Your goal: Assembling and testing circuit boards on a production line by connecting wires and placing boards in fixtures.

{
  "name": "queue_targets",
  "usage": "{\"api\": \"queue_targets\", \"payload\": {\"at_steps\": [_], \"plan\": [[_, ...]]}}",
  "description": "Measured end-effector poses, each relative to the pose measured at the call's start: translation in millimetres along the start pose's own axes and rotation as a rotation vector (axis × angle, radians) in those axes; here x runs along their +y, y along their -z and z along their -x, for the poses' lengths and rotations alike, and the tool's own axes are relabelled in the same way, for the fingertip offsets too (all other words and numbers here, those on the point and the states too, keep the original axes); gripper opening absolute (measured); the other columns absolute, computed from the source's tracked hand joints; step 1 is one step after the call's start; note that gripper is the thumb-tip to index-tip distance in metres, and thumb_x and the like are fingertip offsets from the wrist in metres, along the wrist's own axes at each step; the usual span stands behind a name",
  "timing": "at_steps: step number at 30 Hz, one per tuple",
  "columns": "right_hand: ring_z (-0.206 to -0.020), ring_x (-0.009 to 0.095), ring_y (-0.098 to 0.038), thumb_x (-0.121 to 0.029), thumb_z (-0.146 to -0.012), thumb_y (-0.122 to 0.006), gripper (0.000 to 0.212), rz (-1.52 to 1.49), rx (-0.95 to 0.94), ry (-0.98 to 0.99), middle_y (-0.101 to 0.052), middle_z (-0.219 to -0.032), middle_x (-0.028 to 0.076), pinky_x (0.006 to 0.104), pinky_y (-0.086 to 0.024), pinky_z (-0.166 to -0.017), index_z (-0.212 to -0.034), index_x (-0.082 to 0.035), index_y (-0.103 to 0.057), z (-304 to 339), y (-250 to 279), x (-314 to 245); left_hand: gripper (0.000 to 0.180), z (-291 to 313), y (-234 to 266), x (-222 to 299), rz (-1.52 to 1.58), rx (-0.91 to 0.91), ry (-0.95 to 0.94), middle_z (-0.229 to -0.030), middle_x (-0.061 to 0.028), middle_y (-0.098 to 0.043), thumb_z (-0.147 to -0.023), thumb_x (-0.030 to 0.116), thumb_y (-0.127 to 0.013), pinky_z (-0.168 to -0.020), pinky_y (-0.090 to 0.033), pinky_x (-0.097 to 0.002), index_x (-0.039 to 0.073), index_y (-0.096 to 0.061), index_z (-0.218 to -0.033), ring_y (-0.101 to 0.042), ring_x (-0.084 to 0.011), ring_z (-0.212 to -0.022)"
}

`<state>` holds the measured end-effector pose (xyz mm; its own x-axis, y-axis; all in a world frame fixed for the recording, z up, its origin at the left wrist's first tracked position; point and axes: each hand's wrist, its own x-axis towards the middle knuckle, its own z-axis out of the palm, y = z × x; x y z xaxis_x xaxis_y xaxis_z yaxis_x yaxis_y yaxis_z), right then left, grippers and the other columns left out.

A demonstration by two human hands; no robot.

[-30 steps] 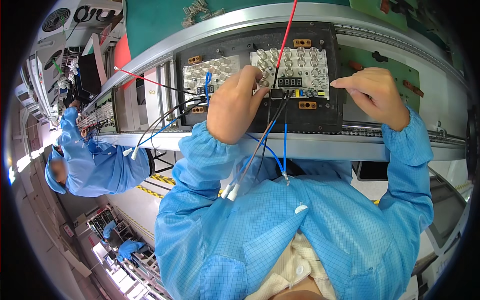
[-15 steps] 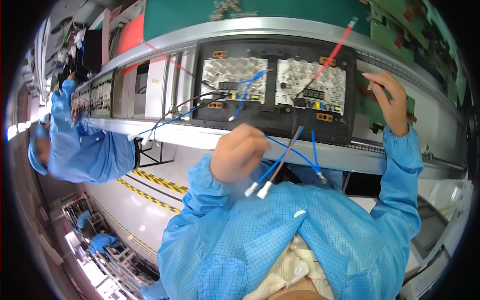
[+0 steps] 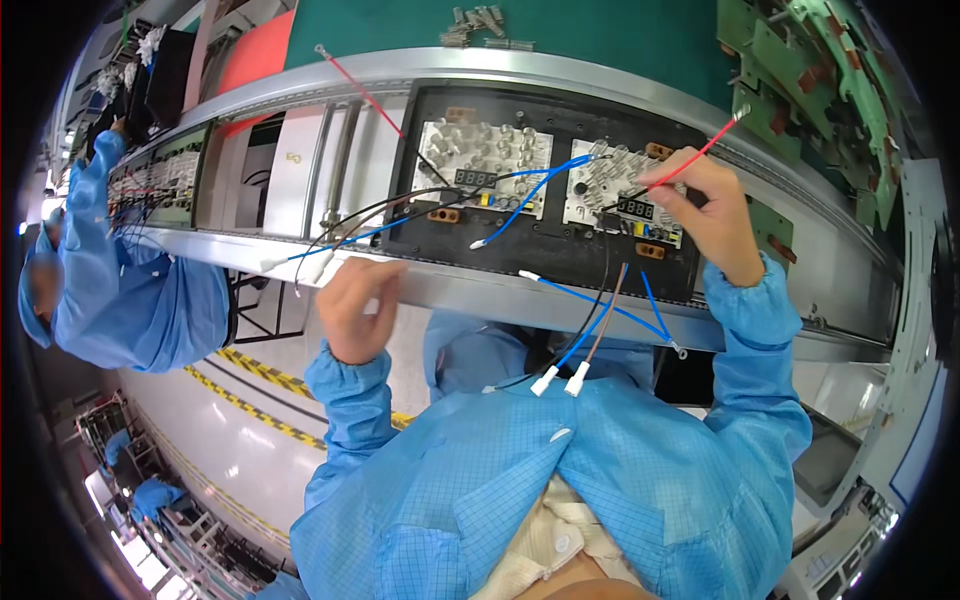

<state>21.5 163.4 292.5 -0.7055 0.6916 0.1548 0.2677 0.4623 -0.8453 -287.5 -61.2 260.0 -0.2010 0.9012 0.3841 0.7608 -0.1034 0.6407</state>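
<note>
Two white circuit boards lie side by side in a black tray (image 3: 480, 250). Over the right circuit board (image 3: 576, 207) is my right hand (image 3: 715, 210), thumb and forefinger closed about the lower part of a red wire (image 3: 705, 148). The wire's free end has a metal ring terminal. My left hand (image 3: 355, 310) is by the rail's near edge, left of the tray; its fingers are bent, with a gap between forefinger and thumb and nothing visible between them. Close to it are white connectors (image 3: 272, 264) on leads from the left circuit board (image 3: 430, 178).
Blue, black and brown leads with white connectors (image 3: 577, 378) hang over the near metal rail (image 3: 470, 292). Small clear tubes (image 3: 475, 22) lie on the green mat (image 3: 610, 40). Green boards (image 3: 800, 60) stand at far right. A co-worker in blue (image 3: 140, 310) works at far left.
My right hand has come left from beside the tray to the red wire, which leans further right. My left hand has moved left, away from the tray's front, and its fingers have parted.
</note>
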Motion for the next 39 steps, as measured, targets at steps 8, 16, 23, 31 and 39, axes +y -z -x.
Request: {"api": "queue_targets", "payload": {"at_steps": [8,16,23,31,39], "plan": [[-0.072,0.024,-0.06,-0.009,-0.067,-0.079,0.017,0.472,0.093,0.421,-0.063,-0.074,0.004,0.035,-0.045,-0.07,-0.074,-0.008,-0.063,-4,-16,-12,0.024,-24,-46,20,0.105,-0.077,-0.042,-0.073,-0.0081,-0.061,-0.072,-0.007,-0.066,-0.057,-0.047,-0.0335,0.004,-0.066,-0.093,-0.058,-0.0237,-0.065],[-0.07,0.021,-0.06,-0.015,-0.066,-0.079,0.018,0.479,0.024,0.608,-0.062,-0.073,0.002,0.0346,-0.045,-0.071,-0.077,-0.009,-0.065,-15,-21,-15,0.023,-33,-55,24,-0.03,-0.117,-0.009,-0.073,-0.0045,-0.057,-0.074,0.006,-0.073,-0.057,-0.046,-0.0331,0.008,-0.066,-0.095,-0.057,-0.0218,-0.067],[-0.073,0.021,-0.059,-0.007,-0.063,-0.07,0.021,0.384,-0.203,0.683,-0.061,-0.077,0.0,0.0328,-0.048,-0.067,-0.084,-0.011,-0.067,-23,-17,-12,0.015,-35,-59,20,-0.072,-0.114,-0.075,-0.071,-0.0041,-0.056,-0.071,0.008,-0.073,-0.058,-0.048,-0.0349,0.011,-0.065,-0.084,-0.059,-0.0234,-0.07],[-0.074,0.023,-0.058,-0.003,-0.07,-0.065,0.025,0.39,-0.431,0.58,-0.061,-0.078,0.002,0.0361,-0.046,-0.07,-0.093,-0.012,-0.07,-46,1,-39,0.013,-37,-62,28,0.009,-0.065,-0.088,-0.068,-0.0061,-0.057,-0.073,0.005,-0.072,-0.055,-0.046,-0.0341,0.008,-0.066,-0.084,-0.057,-0.0239,-0.065],[-0.074,0.027,-0.058,-0.014,-0.082,-0.067,0.022,0.496,-0.615,0.414,-0.06,-0.078,0.007,0.0385,-0.047,-0.066,-0.103,-0.009,-0.069,-92,11,-31,0.016,-13,-20,7,0.025,-0.061,-0.184,-0.069,-0.0062,-0.059,-0.072,0.004,-0.073,-0.053,-0.046,-0.0333,0.007,-0.069,-0.087,-0.058,-0.0226,-0.062]]}}
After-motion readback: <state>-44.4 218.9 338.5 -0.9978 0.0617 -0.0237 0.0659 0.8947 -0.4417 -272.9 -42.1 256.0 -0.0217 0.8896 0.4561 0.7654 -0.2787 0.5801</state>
